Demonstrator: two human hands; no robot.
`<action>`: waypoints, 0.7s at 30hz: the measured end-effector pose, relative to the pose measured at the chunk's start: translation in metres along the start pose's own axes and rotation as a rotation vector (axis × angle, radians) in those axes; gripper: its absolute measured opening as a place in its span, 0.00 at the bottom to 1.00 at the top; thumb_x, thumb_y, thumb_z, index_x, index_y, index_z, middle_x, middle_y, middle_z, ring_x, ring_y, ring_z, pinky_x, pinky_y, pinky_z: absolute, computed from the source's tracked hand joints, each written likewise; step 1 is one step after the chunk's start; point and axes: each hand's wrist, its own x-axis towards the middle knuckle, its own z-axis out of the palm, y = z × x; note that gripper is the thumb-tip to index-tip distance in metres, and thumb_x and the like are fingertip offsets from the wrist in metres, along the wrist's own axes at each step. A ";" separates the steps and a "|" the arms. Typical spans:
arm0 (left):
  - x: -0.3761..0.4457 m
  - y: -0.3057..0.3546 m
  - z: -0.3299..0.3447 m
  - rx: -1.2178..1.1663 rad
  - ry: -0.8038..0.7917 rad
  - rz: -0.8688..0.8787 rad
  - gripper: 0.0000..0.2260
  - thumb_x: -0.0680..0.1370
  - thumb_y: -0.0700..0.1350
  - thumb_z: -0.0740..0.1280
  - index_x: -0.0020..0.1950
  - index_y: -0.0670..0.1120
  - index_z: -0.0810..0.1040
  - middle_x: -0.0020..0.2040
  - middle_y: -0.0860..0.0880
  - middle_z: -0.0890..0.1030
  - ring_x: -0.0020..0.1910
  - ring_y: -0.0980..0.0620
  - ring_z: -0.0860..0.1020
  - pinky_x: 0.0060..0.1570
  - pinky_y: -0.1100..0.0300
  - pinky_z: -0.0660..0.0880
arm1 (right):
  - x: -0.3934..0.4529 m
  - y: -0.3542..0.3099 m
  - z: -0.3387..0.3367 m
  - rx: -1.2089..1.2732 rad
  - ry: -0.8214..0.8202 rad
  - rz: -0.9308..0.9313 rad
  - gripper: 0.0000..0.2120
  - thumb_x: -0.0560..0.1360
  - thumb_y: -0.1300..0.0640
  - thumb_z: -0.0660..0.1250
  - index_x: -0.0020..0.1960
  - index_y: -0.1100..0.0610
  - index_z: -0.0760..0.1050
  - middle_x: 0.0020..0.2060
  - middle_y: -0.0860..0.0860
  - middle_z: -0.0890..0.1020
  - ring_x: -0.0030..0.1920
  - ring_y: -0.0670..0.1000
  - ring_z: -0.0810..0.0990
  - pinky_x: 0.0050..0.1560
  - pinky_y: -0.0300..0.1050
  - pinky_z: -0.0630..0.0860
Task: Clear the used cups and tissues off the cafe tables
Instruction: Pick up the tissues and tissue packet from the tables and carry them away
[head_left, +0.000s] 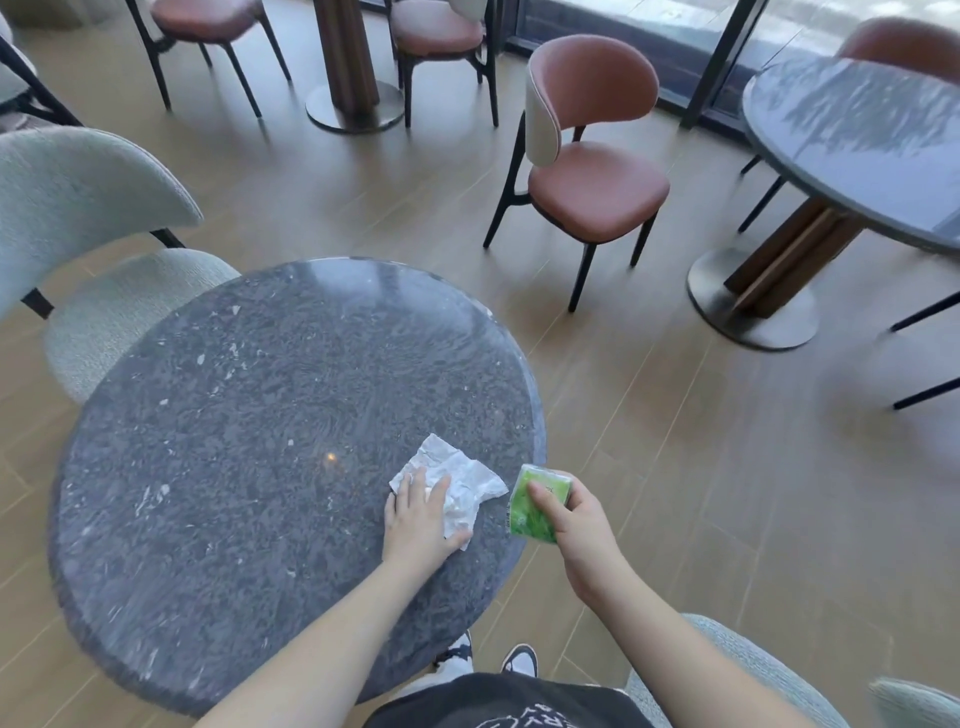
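Pressing flat: left hand (423, 519) lies palm-down on the crumpled white tissue (457, 480), fingers (415, 488) straight and together, not curled round it. Tissue sits near the right edge of the round dark stone counter (234, 415), partly under the hand, the rest sticking out up and to the right. My read: the flat palm pins the sheet so it can be dragged or wiped across the top, or bunched up for a pick. Cannot tell which.

Right hand (569, 517) holds a small green tissue pack (535, 512), thumb on top, other fingers wrapped behind and mostly hidden. Pack hangs just past the counter's rim, over the wood floor (675, 467), not resting on anything. Likely kept off the top so it stays out of the way of the left hand.

Containers: the pack is the only one in view. Contents not visible, and I can't tell if it's open. No cups, no tray, no bin in view.

Task state, judged from this: the tissue is the only loose item on this counter. The second round counter (857, 145), far right, shows nothing on the part in view. Pink chair (592, 182) and grey chair (93, 208) stand clear of the work.

Risk: thin tissue may tear or slip under a flat palm on polished stone. It needs a pinch to lift.
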 end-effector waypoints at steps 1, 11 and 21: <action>0.000 -0.002 0.000 -0.006 0.040 0.019 0.33 0.78 0.63 0.66 0.80 0.54 0.61 0.80 0.46 0.58 0.81 0.44 0.54 0.77 0.48 0.53 | 0.001 0.001 0.001 0.002 0.000 0.001 0.06 0.77 0.57 0.72 0.54 0.55 0.80 0.45 0.52 0.87 0.45 0.48 0.85 0.41 0.40 0.80; 0.006 -0.007 -0.016 -0.533 0.128 0.073 0.10 0.74 0.36 0.69 0.46 0.46 0.71 0.61 0.47 0.74 0.58 0.42 0.75 0.51 0.56 0.70 | 0.004 -0.003 0.002 0.003 0.041 -0.018 0.07 0.77 0.58 0.71 0.55 0.57 0.80 0.48 0.55 0.86 0.46 0.51 0.85 0.44 0.44 0.81; 0.016 0.054 -0.058 -0.885 0.048 0.173 0.14 0.77 0.38 0.67 0.41 0.57 0.82 0.51 0.54 0.84 0.50 0.54 0.81 0.46 0.62 0.76 | 0.003 -0.023 -0.031 0.050 0.101 -0.069 0.07 0.77 0.56 0.71 0.55 0.55 0.80 0.46 0.50 0.87 0.46 0.48 0.86 0.43 0.40 0.80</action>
